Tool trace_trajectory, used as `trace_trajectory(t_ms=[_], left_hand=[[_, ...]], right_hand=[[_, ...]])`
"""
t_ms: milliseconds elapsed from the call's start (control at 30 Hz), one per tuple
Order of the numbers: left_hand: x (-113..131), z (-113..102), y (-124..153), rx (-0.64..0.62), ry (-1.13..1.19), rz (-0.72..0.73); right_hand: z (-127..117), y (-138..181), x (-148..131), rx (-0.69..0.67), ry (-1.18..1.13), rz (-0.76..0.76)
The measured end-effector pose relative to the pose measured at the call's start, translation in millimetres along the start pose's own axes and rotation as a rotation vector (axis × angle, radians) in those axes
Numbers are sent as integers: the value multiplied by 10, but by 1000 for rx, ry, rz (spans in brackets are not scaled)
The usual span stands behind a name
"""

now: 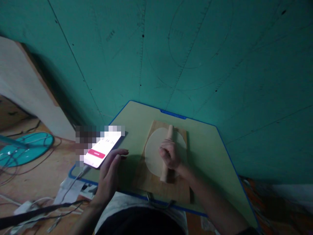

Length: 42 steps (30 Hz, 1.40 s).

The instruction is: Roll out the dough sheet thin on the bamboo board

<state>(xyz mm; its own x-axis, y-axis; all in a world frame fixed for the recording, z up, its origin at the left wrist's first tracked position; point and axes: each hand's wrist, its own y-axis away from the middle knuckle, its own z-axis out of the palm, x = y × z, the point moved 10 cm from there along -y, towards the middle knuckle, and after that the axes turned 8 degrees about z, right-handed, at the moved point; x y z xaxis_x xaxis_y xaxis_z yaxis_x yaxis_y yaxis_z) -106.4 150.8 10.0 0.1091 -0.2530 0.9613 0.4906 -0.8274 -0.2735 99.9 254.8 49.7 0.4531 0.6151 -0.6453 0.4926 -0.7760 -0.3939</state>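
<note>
Apparently flattened dough point(153, 150), remainder unclear; your right hand point(169, 153) wraps the rolling pin point(170, 132); left hand point(110, 171) lax, empty, near desk's point(204, 150) front-left corner.

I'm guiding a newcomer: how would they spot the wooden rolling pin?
Find the pale, blue-edged table, then the rectangular brown wooden board on it. Over its flat, round, cream dough-like sheet is the pale wooden rolling pin, gripped by the right hand: the only rod there.

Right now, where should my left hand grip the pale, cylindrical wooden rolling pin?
Probably by the near end of the rolling pin, coming from the left: your right hand covers its middle, while that bare end sticks out toward you.
</note>
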Motion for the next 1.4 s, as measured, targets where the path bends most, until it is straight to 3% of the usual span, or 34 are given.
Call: trace_trajectory(t_ms=[133, 267, 367, 500, 600, 667, 767, 833, 933, 1000, 1100, 1233, 1300, 1400], left_hand=[[-17, 14, 5, -15, 27, -15], [-27, 16, 8, -15, 36, -24], [-44, 7, 11, -1, 36, -35], [-47, 3, 13, 7, 40, -42], [-50, -11, 19, 17, 38, -48], [-56, -24, 24, 29, 53, -49], [-66, -17, 29, 20, 83, -47], [-65, 7, 26, -1, 102, -40], [-57, 28, 11, -19, 122, -31], [-64, 19, 4, -7, 127, -34], [-86, 4, 5, 11, 130, -48], [-70, -3, 8, 0, 84, -37], [-41, -7, 6, -8, 58, -19], [-12, -22, 7, 3, 54, 3]], right_hand=[[-98, 64, -54, -46, 46, -8], [-216, 141, -27, -134, 121, -117], [-163, 93, 65, -146, 159, -43], [133, -250, -27, -9, 205, 145], [617, -573, -191, -199, 185, 171], [707, -650, -202, -279, 168, 162], [352, -400, -41, -215, 192, 95], [26, -16, 164, -221, 271, 39], [-427, 501, 547, -253, 373, 78], [-533, 632, 635, -275, 396, 76], [-286, 403, 445, -278, 391, 16], [455, -288, -176, -302, 348, -89], [706, -522, -412, -308, 370, -113], [660, -510, -302, -288, 450, -13]])
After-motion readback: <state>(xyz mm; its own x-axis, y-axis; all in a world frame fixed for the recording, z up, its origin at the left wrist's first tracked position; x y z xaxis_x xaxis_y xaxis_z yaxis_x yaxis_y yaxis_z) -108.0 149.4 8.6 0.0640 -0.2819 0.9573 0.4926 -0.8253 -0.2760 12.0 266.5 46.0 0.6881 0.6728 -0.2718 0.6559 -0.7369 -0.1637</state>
